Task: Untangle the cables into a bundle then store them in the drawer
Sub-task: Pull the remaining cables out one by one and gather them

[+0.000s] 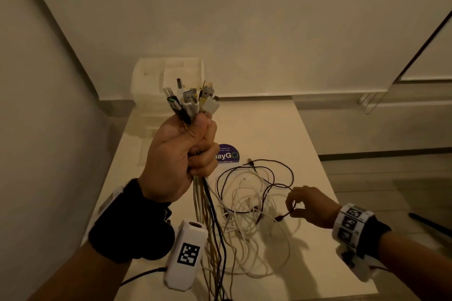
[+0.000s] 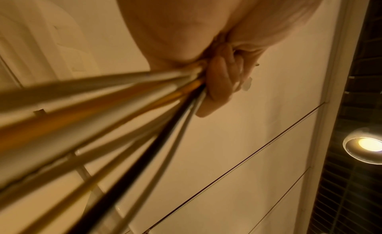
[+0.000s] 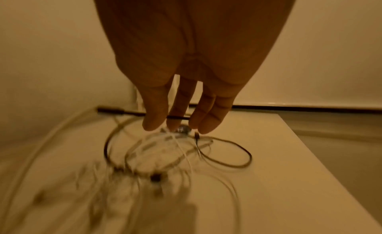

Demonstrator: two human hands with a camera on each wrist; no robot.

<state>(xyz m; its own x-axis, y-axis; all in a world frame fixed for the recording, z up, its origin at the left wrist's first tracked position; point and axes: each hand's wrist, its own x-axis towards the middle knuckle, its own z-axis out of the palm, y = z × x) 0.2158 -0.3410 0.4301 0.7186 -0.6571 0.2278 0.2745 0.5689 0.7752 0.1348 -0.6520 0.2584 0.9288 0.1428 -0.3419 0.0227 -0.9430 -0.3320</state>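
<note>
My left hand [image 1: 186, 151] is raised above the table and grips a bunch of white, yellow and black cables [image 1: 208, 215]. Their USB plugs [image 1: 193, 99] stick up out of the fist; the cords hang down past the wrist. In the left wrist view the cords [image 2: 128, 110] fan out from the curled fingers [image 2: 219, 84]. The loose ends lie in a tangle [image 1: 249, 203] on the table. My right hand [image 1: 308, 205] pinches a thin black cable [image 1: 285, 215] just above the tangle. The right wrist view shows that black cable [image 3: 175, 117] crossing behind the fingertips [image 3: 153, 123].
A white plastic drawer unit [image 1: 156, 80] stands at the table's [image 1: 305, 154] far left corner against the wall. A round purple sticker [image 1: 228, 154] lies mid-table. A thin dark rod [image 1: 430, 223] sits off the table at the right. Walls close in left and behind.
</note>
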